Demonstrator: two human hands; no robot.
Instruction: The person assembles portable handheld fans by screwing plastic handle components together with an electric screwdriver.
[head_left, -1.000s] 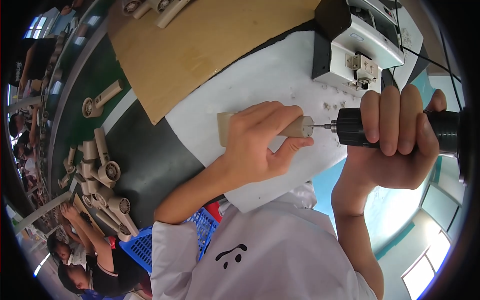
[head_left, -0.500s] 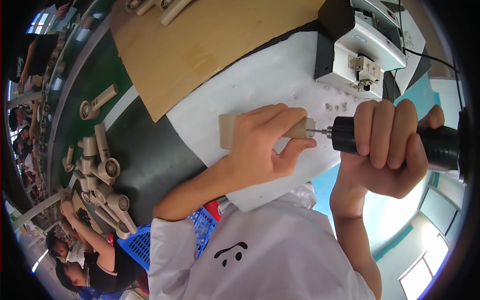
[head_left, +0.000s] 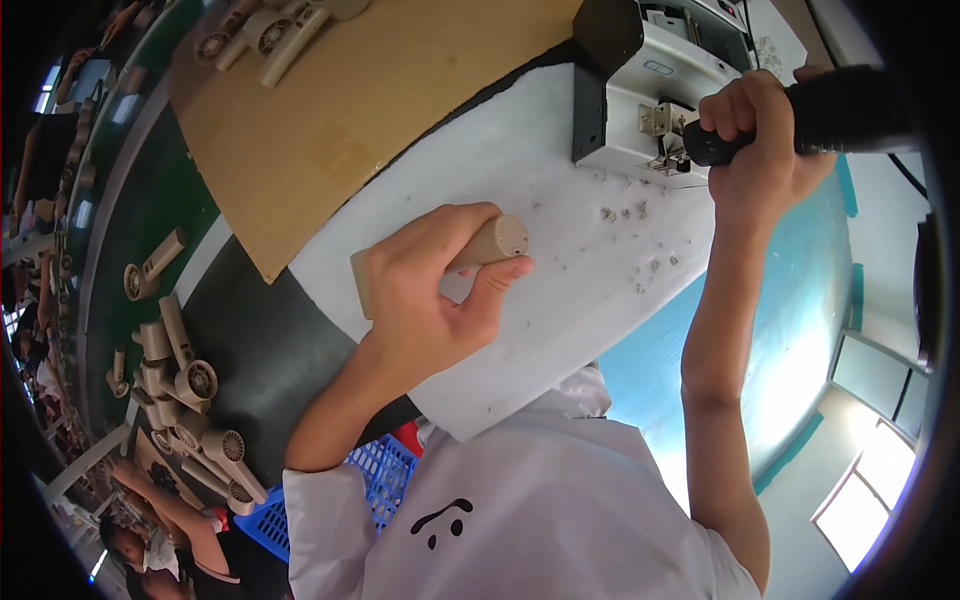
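My left hand (head_left: 420, 290) is wrapped round a beige handheld fan (head_left: 512, 236), with the round handle end showing past the fingers; most of the fan is hidden by the hand. In my raised right hand (head_left: 762, 150) is a black electric screwdriver (head_left: 855, 108), gripped round its body. Its front end is at the silver and black screw feeder (head_left: 618, 125), by the small metal block on the feeder's front. I cannot make out the bit's tip there. Small loose screws (head_left: 625, 213) lie on the white sheet (head_left: 540, 300) between the hands.
Several beige fans (head_left: 200, 380) are piled on the left, and more (head_left: 270, 35) lie on the brown cardboard (head_left: 310, 130) at the far side. A blue basket (head_left: 385, 470) stands near my left elbow. At the lower left, a co-worker's arm (head_left: 165, 500) reaches in.
The screwdriver has left the fan's handle end and moved up and away to the screw feeder. My left hand has turned the fan so its end faces up more.
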